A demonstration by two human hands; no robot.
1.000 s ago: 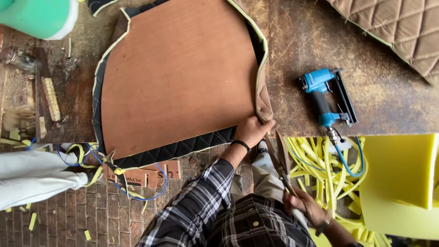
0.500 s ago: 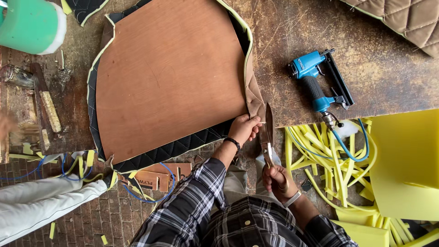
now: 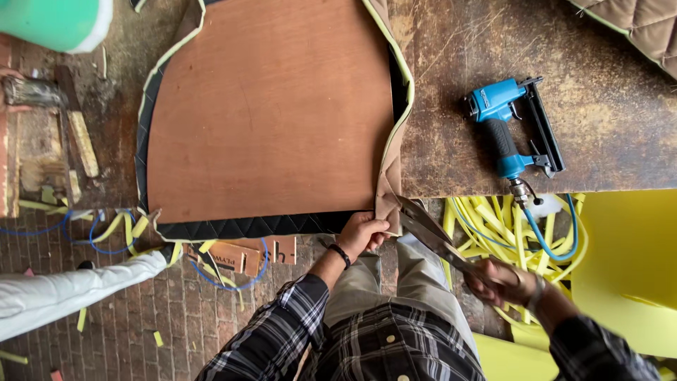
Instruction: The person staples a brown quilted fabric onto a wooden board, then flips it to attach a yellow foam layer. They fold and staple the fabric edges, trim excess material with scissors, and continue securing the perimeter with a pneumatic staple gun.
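1. The left hand (image 3: 363, 233) pinched the brown fabric flap (image 3: 388, 201) taut at the plywood panel (image 3: 271, 113) corner.
2. Just right of that pinch, the right hand (image 3: 504, 282) clenched scissors (image 3: 430, 229), blades open against the flap.
3. Farther right, a blue staple gun (image 3: 508, 127) lay idle on the workbench (image 3: 606, 141).

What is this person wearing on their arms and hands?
Both arms are in long plaid sleeves, dark with white and grey checks. The left hand is bare, with a thin black band at the wrist. The right hand is bare too, a little blurred, with a pale band or bracelet at its wrist. No gloves.
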